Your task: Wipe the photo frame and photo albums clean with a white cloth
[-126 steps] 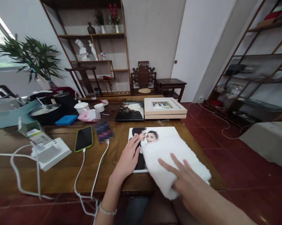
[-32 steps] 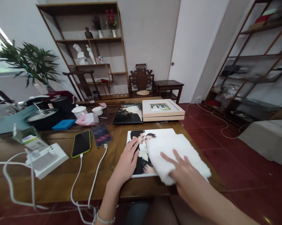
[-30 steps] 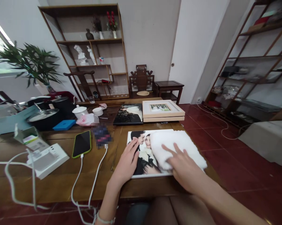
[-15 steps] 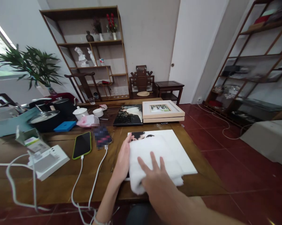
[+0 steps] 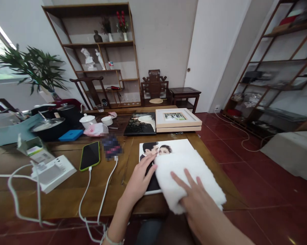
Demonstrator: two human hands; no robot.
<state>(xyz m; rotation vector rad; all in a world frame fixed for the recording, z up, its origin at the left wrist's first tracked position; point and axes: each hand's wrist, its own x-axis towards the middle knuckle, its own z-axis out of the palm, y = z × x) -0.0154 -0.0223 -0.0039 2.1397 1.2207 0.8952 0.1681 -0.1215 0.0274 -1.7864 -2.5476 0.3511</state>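
Observation:
A photo panel [image 5: 149,187] with a printed picture of two people lies flat near the table's front edge. Over its right part is a folded white towel [image 5: 191,166], which hides much of the print. My right hand [image 5: 194,190] grips the towel from above, fingers spread on top and thumb tucked out of sight at the near fold. My left hand [image 5: 141,173] rests open on the left part of the panel, its fingertips close to the towel's left edge.
Behind the panel lie a dark photo panel [image 5: 140,123] and stacked light wooden frames [image 5: 179,119]. To the left are a phone [image 5: 90,156], a pixelated item [image 5: 111,146], white cables [image 5: 106,187], an open white box [image 5: 56,173] and a lidded pan [image 5: 48,126]. The table's right edge drops to red tiles.
The towel has slid right with my right hand, uncovering the two printed people. My left hand has moved from the panel's left edge onto its surface.

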